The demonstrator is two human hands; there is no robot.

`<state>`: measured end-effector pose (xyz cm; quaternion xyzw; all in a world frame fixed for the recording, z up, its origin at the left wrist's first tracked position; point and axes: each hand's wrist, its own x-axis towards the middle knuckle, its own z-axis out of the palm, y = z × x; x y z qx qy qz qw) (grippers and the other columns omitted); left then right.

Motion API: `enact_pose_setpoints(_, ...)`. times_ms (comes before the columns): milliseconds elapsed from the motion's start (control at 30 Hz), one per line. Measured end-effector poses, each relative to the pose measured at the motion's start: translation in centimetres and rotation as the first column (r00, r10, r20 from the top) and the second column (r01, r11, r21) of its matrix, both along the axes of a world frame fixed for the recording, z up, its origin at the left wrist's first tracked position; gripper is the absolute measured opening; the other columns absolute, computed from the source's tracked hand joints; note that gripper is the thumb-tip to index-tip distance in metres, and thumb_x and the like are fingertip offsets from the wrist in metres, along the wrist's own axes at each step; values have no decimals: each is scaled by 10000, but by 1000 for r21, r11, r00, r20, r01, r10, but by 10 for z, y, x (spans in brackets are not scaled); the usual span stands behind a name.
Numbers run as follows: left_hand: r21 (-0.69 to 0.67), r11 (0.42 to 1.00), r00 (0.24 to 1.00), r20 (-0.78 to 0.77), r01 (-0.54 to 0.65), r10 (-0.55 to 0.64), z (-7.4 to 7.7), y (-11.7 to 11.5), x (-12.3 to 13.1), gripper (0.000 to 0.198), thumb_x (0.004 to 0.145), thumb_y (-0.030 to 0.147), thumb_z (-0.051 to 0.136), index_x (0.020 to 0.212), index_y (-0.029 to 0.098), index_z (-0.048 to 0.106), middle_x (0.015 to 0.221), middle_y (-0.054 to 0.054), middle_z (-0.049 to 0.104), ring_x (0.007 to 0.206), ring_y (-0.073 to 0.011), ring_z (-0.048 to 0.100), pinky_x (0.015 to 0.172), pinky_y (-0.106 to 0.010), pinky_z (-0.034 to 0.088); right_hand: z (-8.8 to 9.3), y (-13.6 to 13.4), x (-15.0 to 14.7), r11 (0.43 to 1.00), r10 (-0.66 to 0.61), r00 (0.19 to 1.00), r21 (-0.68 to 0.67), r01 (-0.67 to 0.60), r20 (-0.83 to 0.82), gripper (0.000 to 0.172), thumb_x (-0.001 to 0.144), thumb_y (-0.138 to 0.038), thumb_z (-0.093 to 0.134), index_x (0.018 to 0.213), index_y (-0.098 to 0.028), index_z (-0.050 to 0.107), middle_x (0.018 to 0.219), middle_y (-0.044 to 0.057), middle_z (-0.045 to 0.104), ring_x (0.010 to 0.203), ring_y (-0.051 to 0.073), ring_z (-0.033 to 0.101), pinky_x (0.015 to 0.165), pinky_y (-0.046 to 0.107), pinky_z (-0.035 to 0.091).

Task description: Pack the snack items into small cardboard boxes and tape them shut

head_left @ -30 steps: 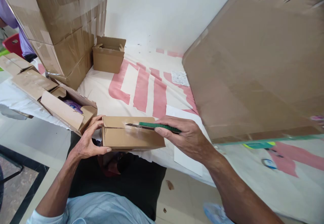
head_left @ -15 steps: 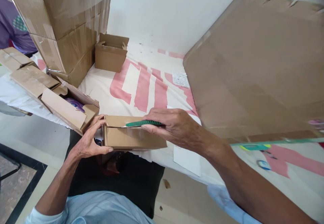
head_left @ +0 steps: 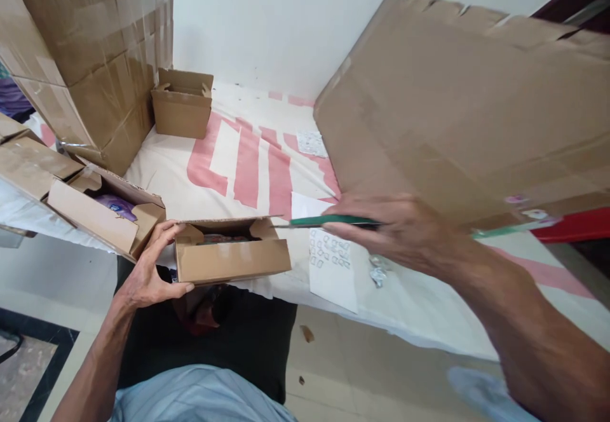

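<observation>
A small cardboard box [head_left: 233, 262] lies at the table's front edge, its top parted, with something dark and colourful partly visible inside. My left hand [head_left: 150, 269] grips the left end of this box, fingers on the upper edge and thumb on the near side. Just right of the box, my right hand [head_left: 386, 225] is closed around a green-handled knife [head_left: 328, 220]. Its thin blade points left, close to the box's right end. Left of my left hand stands another open box [head_left: 95, 215], with a purple package [head_left: 115, 206] inside.
Further left is a closed box [head_left: 38, 158]. Tall taped cartons [head_left: 109, 60] and a small open carton [head_left: 181, 114] stand behind. A large cardboard sheet [head_left: 429, 110] rises at the right. A marked paper [head_left: 331, 276] and crumpled foil [head_left: 378, 272] lie on the cloth.
The knife has moved right, off the box top, in my right hand. The box's top has come open, exposing its contents. My left hand still grips its end. The view has shifted right.
</observation>
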<state>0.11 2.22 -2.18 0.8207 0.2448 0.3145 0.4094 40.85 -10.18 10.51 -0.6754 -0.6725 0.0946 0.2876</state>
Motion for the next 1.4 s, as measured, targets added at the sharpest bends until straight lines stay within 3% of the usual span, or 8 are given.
enact_pose_setpoints(100, 2, 1000, 999, -42, 2, -2, 3, 3, 0, 1102, 738, 390, 934, 1683, 274, 378, 1689, -164, 416, 1590, -450, 395, 1314, -615, 365, -43, -22, 13, 985, -157, 987, 63, 159, -42, 327, 1032, -522, 618, 1087, -243, 779, 929, 73, 759, 768, 232, 680, 694, 361, 530)
enact_pose_setpoints(267, -27, 999, 996, -88, 17, -19, 13, 8, 2, 1242, 716, 349, 934, 1742, 286, 237, 1713, -154, 359, 1586, -455, 383, 1297, -619, 396, -166, -25, -12, 944, -325, 940, 23, 329, -104, 473, 1020, -599, 471, 1095, -199, 712, 969, 110, 726, 921, 290, 709, 860, 454, 582)
enact_pose_setpoints(367, -17, 999, 995, -95, 31, -33, 18, 10, 3, 1256, 713, 320, 926, 1748, 289, 216, 1704, -154, 356, 1581, -449, 383, 1278, -616, 423, -194, -20, -26, 947, -308, 930, 28, 320, -200, 497, 1038, -602, 442, 1123, -194, 713, 1050, 129, 728, 1021, 294, 711, 932, 467, 585)
enact_pose_setpoints(567, -19, 998, 994, -94, 57, -59, 21, 17, 6, 1232, 720, 337, 915, 1744, 270, 235, 1717, -154, 333, 1594, -443, 361, 1299, -610, 396, -118, -10, -49, 974, -28, 985, 216, 65, -173, 328, 1085, -457, 541, 1217, -232, 740, 1226, 122, 732, 1183, 298, 681, 1058, 495, 556)
enact_pose_setpoints(733, -28, 998, 994, -96, 50, -52, 22, 19, 7, 1234, 735, 360, 926, 1748, 280, 226, 1723, -144, 328, 1605, -432, 363, 1304, -579, 409, -76, -18, -91, 931, 187, 975, 296, -215, 121, 168, 1038, -266, 651, 1155, -222, 762, 1019, 108, 762, 937, 266, 707, 859, 443, 610)
enact_pose_setpoints(1033, 17, 995, 971, -221, 101, -95, 23, 18, 5, 1253, 768, 425, 939, 1763, 284, 190, 1768, -163, 264, 1661, -458, 262, 1350, -605, 302, -77, -57, -124, 878, 365, 919, 271, -393, 151, 173, 1052, -197, 607, 955, -205, 750, 928, 80, 749, 825, 205, 684, 753, 357, 607)
enact_pose_setpoints(1233, 6, 998, 972, -227, 60, -57, 14, 11, 5, 1229, 772, 403, 935, 1758, 232, 221, 1806, -203, 200, 1683, -478, 191, 1362, -630, 246, -69, -1, -112, 935, 340, 923, 36, -352, 181, 181, 1056, -234, 593, 1097, -191, 764, 1131, 142, 773, 1028, 276, 743, 906, 436, 643)
enact_pose_setpoints(1400, -31, 997, 975, -210, 71, -76, 8, 2, 3, 1296, 700, 369, 945, 1756, 208, 210, 1806, -216, 199, 1689, -460, 187, 1367, -621, 234, -98, 39, -98, 883, 464, 852, -205, -422, 243, 436, 1008, -373, 637, 1423, -243, 678, 1421, 152, 710, 1331, 361, 661, 1093, 508, 561)
